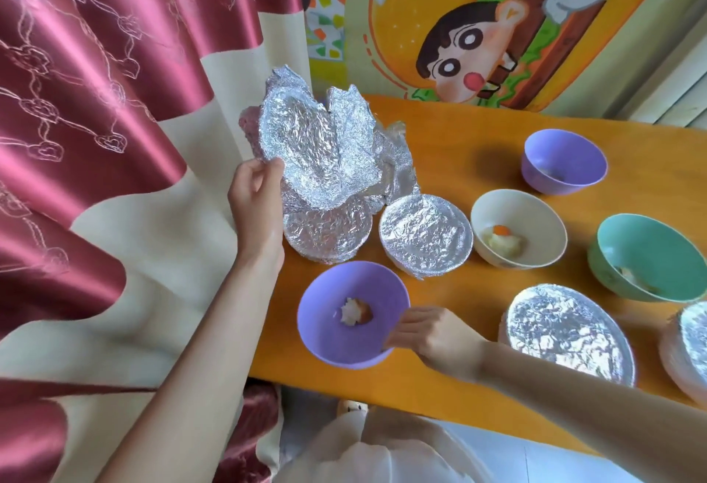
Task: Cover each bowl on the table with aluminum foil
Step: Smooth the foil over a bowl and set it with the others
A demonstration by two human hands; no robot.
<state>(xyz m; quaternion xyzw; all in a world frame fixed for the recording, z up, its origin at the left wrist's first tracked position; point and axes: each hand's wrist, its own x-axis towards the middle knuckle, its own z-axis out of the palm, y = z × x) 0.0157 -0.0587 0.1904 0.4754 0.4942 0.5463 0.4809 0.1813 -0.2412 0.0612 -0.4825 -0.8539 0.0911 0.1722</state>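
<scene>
on the orange worktop [459, 145], the right hand [432, 333] clamped its fingers [407, 318] on the uncovered lilac plastic bowl [344, 344]; the left hand [256, 207] pinched the crumpled aluminium foil sheet [317, 153] aloft by one edge, risking a tear.

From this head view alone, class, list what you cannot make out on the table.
- Head view: far-right foil-covered bowl, cut off by the frame edge.
- Head view: what the middle foil-covered bowl holds, hidden by its cover.
- Head view: what the green bowl holds, mostly hidden by its near wall.
</scene>
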